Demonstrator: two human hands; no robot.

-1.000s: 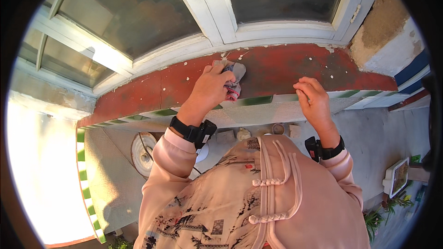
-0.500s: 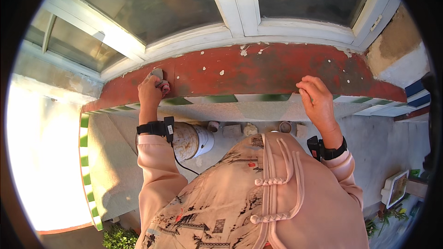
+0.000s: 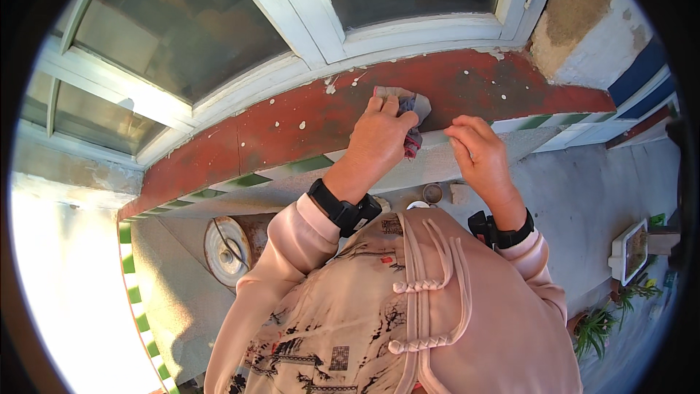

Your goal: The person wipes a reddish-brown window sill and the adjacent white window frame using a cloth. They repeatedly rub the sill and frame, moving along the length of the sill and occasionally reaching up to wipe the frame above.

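Observation:
My left hand [image 3: 373,144] is closed on a crumpled grey cloth [image 3: 414,106] with red edging, pressing it on the red window sill [image 3: 306,120]. Part of the cloth is covered by the fingers, and a fold of it hangs at the sill's front edge. To the right, my right hand [image 3: 481,155] is held just off that front edge, its fingers curled in and nothing visible in them. The red paint is scuffed with dark patches and dotted with white specks.
White-framed windows [image 3: 408,42] rise behind the sill. Green and white tiles [image 3: 310,165] line its front edge. Below are a round rusty-rimmed bucket [image 3: 227,252] and a small brown pot [image 3: 432,193]. A white basin [image 3: 628,252] and potted plants [image 3: 594,330] stand at the right.
My left hand has swept the cloth rightward along the sill, from its left part to near my right hand. The view has shifted right; my right hand keeps its curled shape.

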